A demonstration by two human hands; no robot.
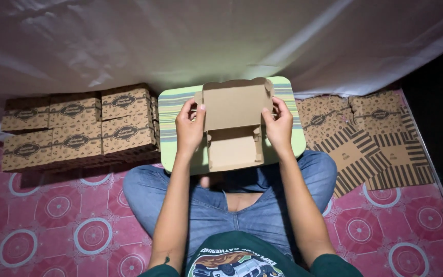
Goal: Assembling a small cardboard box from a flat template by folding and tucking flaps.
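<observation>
A half-folded brown cardboard box (234,125) rests on a light green lap tray (170,110) across my crossed legs. Its lid flap stands up toward the far side, and the open base faces me. My left hand (189,125) grips the box's left edge, thumb on the inside of the lid. On the right edge, my right hand (279,125) holds it the same way. Both hands pinch the side flaps where lid and base meet.
Several folded printed brown boxes (78,128) are stacked in rows at my left. Flat unfolded box blanks (370,138) with stripes lie piled at my right. A white sheet (221,41) hangs behind. A pink patterned mat (52,220) covers the floor.
</observation>
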